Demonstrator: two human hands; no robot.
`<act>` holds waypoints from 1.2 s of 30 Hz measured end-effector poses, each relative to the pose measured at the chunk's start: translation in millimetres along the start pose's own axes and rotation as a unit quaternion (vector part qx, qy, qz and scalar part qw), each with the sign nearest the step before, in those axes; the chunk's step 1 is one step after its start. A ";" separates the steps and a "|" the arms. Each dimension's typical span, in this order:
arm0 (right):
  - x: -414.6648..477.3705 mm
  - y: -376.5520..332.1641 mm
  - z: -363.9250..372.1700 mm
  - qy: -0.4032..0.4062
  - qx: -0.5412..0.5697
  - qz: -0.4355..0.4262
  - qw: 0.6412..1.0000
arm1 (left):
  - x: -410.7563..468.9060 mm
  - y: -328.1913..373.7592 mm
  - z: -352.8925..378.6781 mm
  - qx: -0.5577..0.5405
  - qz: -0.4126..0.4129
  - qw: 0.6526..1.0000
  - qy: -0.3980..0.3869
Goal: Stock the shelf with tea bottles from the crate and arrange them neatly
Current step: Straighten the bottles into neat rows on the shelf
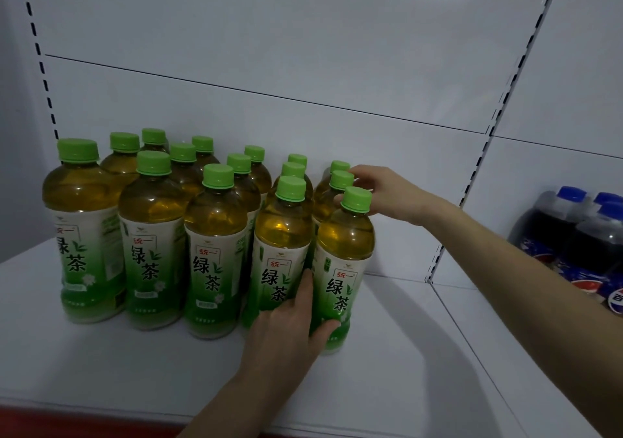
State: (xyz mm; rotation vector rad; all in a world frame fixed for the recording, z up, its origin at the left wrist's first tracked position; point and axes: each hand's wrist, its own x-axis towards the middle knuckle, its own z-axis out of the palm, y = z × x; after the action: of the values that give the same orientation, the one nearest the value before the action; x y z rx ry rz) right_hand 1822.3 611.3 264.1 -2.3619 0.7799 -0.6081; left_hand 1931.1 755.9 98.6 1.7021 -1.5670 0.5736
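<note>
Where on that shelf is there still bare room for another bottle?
Bare shelf lies between the rightmost tea bottle and the cola bottles, and in front of the rows. The tea block itself is packed tight; the left hand and right hand work its right column.

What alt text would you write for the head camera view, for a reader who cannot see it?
Two bare hands straighten the rightmost front green tea bottle on a white shelf: the left hand holds its base, the right hand its green cap. About fourteen more green tea bottles stand in rows to its left, and dark Pepsi bottles stand far right.
</note>
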 end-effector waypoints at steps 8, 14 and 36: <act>-2.4 2.6 -8.2 -0.026 0.044 0.000 0.999 | 0.4 0.0 0.0 0.021 0.002 1.000 0.007; -3.5 3.0 -3.5 -0.008 0.035 0.006 0.999 | -0.5 0.8 0.5 0.025 -0.001 1.000 0.006; 47.6 4.8 -11.9 0.076 -0.060 0.031 0.995 | -0.3 3.0 -1.5 -0.026 -0.012 1.000 -0.005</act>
State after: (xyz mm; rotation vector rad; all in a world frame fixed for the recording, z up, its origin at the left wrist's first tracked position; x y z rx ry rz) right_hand 1848.2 572.9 280.9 -2.4095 0.9788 -0.7401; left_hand 1928.4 757.3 99.9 1.6863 -1.5533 0.5089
